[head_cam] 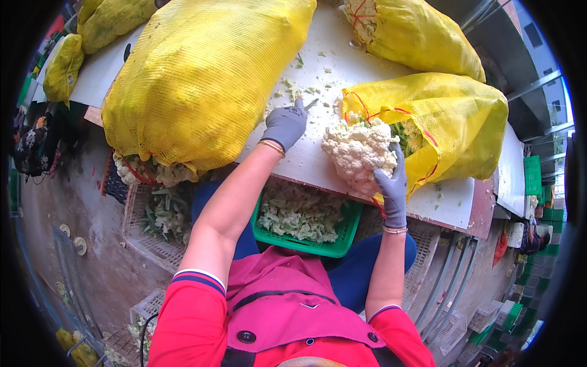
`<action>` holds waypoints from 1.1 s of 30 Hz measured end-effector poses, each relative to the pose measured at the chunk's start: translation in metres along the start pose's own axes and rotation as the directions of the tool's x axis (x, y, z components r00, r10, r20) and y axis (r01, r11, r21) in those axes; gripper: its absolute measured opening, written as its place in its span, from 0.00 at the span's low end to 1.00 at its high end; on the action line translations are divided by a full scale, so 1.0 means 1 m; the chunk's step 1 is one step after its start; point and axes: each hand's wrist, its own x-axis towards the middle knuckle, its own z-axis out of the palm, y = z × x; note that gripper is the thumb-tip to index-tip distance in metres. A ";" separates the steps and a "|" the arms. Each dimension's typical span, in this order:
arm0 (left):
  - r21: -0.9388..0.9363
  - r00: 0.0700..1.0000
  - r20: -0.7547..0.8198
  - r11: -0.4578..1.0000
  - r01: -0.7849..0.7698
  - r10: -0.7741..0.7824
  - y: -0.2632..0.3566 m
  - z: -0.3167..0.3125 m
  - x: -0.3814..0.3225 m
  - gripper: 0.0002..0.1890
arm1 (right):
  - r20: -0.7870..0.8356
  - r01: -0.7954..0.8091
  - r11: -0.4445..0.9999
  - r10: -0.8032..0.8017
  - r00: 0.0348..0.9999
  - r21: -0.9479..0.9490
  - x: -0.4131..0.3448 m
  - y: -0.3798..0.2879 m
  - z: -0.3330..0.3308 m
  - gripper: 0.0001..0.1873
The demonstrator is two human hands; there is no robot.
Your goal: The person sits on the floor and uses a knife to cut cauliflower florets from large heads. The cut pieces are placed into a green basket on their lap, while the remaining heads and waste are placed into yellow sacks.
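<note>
My left hand (286, 124), in a grey glove, is closed over the white tabletop, its index finger pointing forward. A short knife blade (312, 104) sticks out beside that finger; the handle is hidden in the palm. In my gloved right hand (393, 188) is a large white cauliflower head (360, 151), gripped from its right side at the table's front edge. Directly behind it, the mouth of a yellow mesh sack (454, 124) with red drawstring gapes, showing more cauliflower and green leaves. Below the table edge, a green plastic crate (337, 250) holds cut cauliflower florets.
A bulging yellow mesh sack (206, 78) covers the table's left side, with cauliflower showing at its tied end. Another full sack (422, 39) lies at the back right. Leaf scraps dot the white tabletop (316, 133). A pale crate (151, 250) with trimmings stands at lower left.
</note>
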 end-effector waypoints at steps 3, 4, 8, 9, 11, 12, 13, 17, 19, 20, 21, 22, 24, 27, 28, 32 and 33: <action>-0.250 0.937 -0.102 0.903 -0.349 0.334 0.016 -0.018 -0.017 0.29 | -0.028 -0.043 0.996 0.046 0.999 0.082 -0.001 -0.002 -0.005 0.46; -0.265 0.890 -0.146 0.850 -0.456 0.432 0.018 -0.006 -0.018 0.29 | -0.013 -0.076 0.992 0.078 0.997 0.105 0.004 0.001 -0.010 0.46; -0.297 0.997 -0.071 0.955 0.005 -0.028 0.000 0.023 0.006 0.27 | 0.029 -0.180 0.923 0.181 0.983 0.340 0.012 -0.008 -0.024 0.41; -0.346 0.988 -0.149 0.934 -0.087 0.037 0.009 0.018 -0.003 0.27 | 0.029 -0.208 0.892 0.214 0.976 0.402 0.009 -0.011 -0.028 0.40; -0.411 0.936 -0.326 0.871 -0.269 0.135 0.030 0.010 -0.018 0.26 | 0.057 -0.227 0.852 0.227 0.972 0.471 0.009 -0.016 -0.031 0.38; -0.451 0.923 -0.338 0.829 -0.330 0.184 0.041 0.020 -0.019 0.27 | 0.071 -0.227 0.850 0.219 0.973 0.475 0.012 -0.017 -0.032 0.38; -0.449 0.952 -0.220 0.845 -0.291 0.211 0.053 0.024 -0.023 0.27 | 0.079 -0.230 0.846 0.220 0.972 0.482 0.012 -0.015 -0.033 0.38; -0.577 0.978 -0.174 0.817 -0.005 -0.117 0.035 0.054 -0.011 0.28 | 0.027 -0.301 0.831 0.327 0.945 0.468 0.017 -0.015 -0.039 0.31; -0.582 0.955 -0.291 0.802 -0.133 -0.052 0.052 0.029 -0.021 0.27 | -0.039 -0.381 0.799 0.448 0.893 0.466 0.017 0.006 -0.057 0.26; -0.573 0.942 -0.335 0.792 -0.213 0.011 0.060 0.024 -0.029 0.27 | -0.080 -0.409 0.757 0.515 0.853 0.510 0.018 0.010 -0.059 0.17; -0.561 0.922 -0.379 0.775 -0.293 0.074 0.067 0.019 -0.037 0.27 | -0.044 -0.472 0.708 0.577 0.815 0.525 0.023 0.017 -0.065 0.15; -0.482 0.945 -0.280 0.826 -0.291 0.170 0.071 0.015 -0.040 0.27 | -0.006 -0.531 0.659 0.630 0.776 0.532 0.029 0.024 -0.075 0.13; -0.483 0.974 -0.223 0.871 -0.084 -0.030 0.047 0.062 -0.005 0.28 | 0.098 -0.577 0.633 0.625 0.774 0.516 0.048 0.020 -0.070 0.09; -0.598 0.975 -0.219 0.795 -0.100 -0.041 0.062 0.032 -0.012 0.30 | 0.006 -0.487 0.684 0.576 0.817 0.544 0.039 0.047 -0.082 0.08; -0.539 0.962 -0.268 0.822 -0.184 0.040 0.071 0.012 -0.023 0.30 | -0.003 -0.477 0.697 0.566 0.824 0.535 0.036 0.047 -0.079 0.08; -0.250 0.954 -0.266 0.945 -0.210 0.142 0.080 0.001 -0.024 0.31 | -0.020 -0.431 0.760 0.503 0.864 0.486 0.035 0.033 -0.062 0.08; -0.166 0.965 -0.238 0.975 -0.150 0.108 0.077 0.011 -0.016 0.32 | -0.065 -0.386 0.803 0.462 0.885 0.454 0.032 0.034 -0.060 0.07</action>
